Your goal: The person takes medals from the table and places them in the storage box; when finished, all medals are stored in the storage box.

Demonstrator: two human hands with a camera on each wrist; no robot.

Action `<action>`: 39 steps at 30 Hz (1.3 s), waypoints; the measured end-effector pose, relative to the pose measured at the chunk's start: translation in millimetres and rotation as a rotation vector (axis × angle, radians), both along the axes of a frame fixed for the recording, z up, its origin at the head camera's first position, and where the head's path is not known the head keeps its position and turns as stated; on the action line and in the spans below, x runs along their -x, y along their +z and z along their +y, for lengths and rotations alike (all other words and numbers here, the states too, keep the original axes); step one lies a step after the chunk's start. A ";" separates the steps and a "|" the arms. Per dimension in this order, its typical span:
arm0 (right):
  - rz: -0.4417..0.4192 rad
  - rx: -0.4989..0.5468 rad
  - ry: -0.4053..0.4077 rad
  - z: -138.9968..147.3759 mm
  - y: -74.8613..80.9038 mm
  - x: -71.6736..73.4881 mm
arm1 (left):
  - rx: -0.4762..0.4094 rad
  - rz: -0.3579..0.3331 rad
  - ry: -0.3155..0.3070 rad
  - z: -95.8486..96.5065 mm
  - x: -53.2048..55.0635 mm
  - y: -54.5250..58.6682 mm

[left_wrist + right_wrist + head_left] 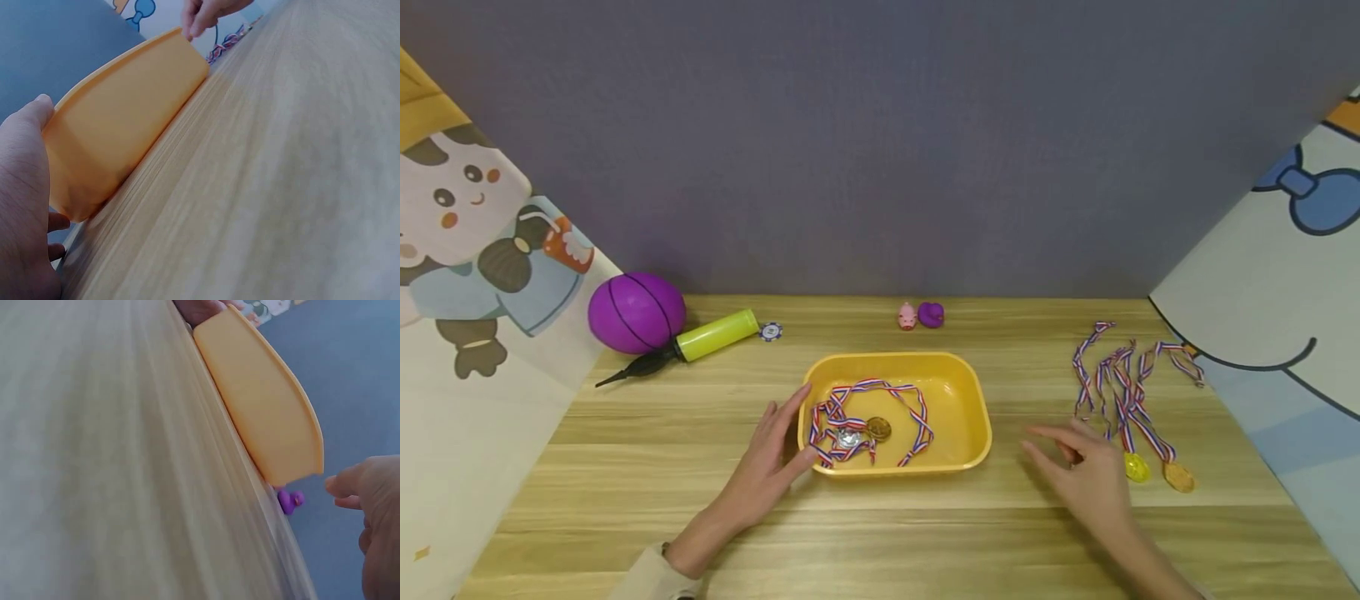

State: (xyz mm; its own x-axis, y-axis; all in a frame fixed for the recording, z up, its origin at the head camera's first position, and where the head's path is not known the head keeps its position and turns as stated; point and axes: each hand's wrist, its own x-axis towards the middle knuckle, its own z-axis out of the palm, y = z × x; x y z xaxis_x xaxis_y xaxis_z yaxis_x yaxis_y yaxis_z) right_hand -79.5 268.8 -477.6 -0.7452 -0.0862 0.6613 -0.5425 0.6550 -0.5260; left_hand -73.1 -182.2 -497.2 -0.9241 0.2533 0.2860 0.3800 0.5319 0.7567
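Observation:
A yellow plastic basin (955,465) stands mid-table. Inside it, toward the left, lie a gold medal (878,429) and a silver medal (849,439) with tangled red, white and blue ribbons (917,412). My left hand (763,458) rests at the basin's left end, its thumb by the front corner and its fingers along the outer side. Between the basin and the ribbons on the right, my right hand (1093,479) hovers with thumb and index finger apart, nothing between them. Just beyond it lie a bright yellow medal (1137,467) and a gold medal (1180,477).
Several ribbons (1123,383) spread over the table's right side. Along the back stand a pink pig toy (907,317) and a purple duck (931,315). Back left are a purple ball (636,312), a yellow hand pump (717,335) and a chip (771,332). A grey wall (880,167) bounds the back.

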 end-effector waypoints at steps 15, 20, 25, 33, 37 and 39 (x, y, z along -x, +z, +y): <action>-0.052 -0.051 -0.144 44.9 -6.0 -18.0 | -0.016 0.011 -0.019 -0.1 0.6 1.8; -0.106 -0.088 -0.225 52.4 -4.9 -22.6 | -0.017 0.005 -0.016 0.1 0.0 2.8; -0.179 -0.176 -0.275 56.0 -4.8 -23.4 | -0.011 0.006 -0.012 0.3 0.5 1.7; -0.135 -0.215 -0.228 57.4 -9.5 -19.1 | -0.005 0.016 -0.012 0.0 1.5 0.7; -0.086 -0.226 -0.184 55.7 -11.4 -14.5 | -0.006 0.018 -0.015 0.4 1.8 1.4; -0.073 -0.233 -0.164 53.7 -12.4 -12.4 | -0.008 0.017 -0.015 0.2 1.7 1.4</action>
State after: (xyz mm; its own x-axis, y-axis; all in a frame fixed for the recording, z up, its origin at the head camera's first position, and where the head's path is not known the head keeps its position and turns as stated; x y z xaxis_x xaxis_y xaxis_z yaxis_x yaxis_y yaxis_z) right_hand -67.1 322.5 -490.0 -0.8068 -0.1038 0.5817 -0.3855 0.8385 -0.3851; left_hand -74.8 -182.0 -495.8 -0.9152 0.2644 0.3041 0.4008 0.5205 0.7540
